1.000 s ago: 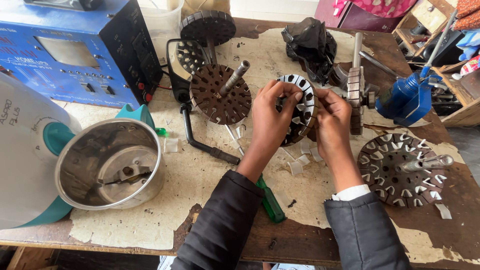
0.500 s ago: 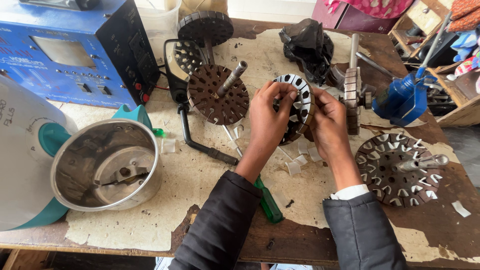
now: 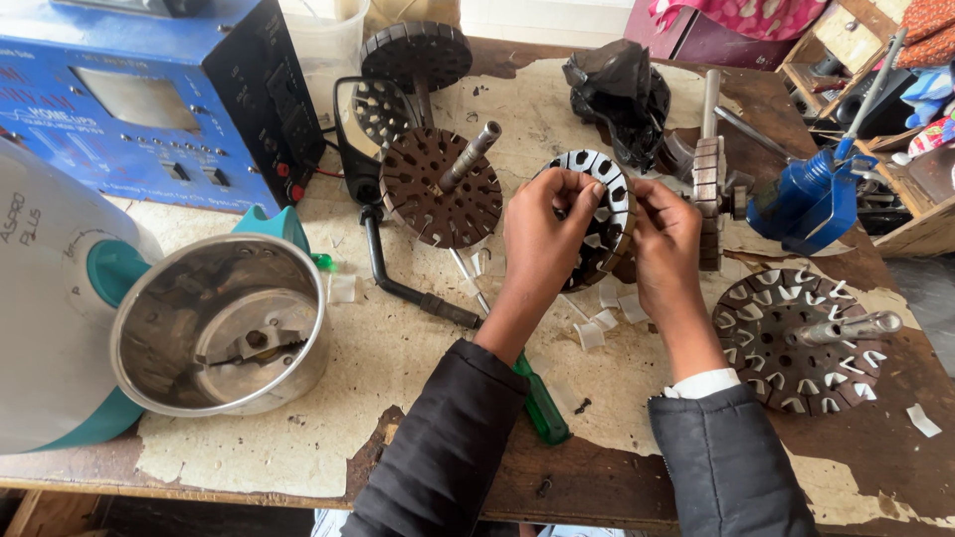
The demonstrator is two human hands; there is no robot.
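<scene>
Both hands meet over the middle of the workbench [image 3: 298, 447] on a round slotted motor core [image 3: 597, 214] with white paper liners in its slots, held tilted on edge above the surface. Left hand [image 3: 542, 234] grasps the core's near rim, thumb and fingertips pinched at the top edge; its palm hides the core's left half. Right hand [image 3: 665, 239] grips the opposite rim, fingers curled behind the core, so what they press on cannot be made out. Small white paper slips [image 3: 602, 323] lie on the bench just below the hands. A green-handled screwdriver [image 3: 542, 408] is partly covered by the left sleeve; only the handle and a short piece of shaft show. To the left, a rusty core with shaft [image 3: 443, 189]; to the right, a second lined core with shaft [image 3: 801, 338]. A steel grinder jar [image 3: 224, 328] sits on a white and teal base cut off at the frame edge. The blue vise [image 3: 811, 199] behind is half hidden.
</scene>
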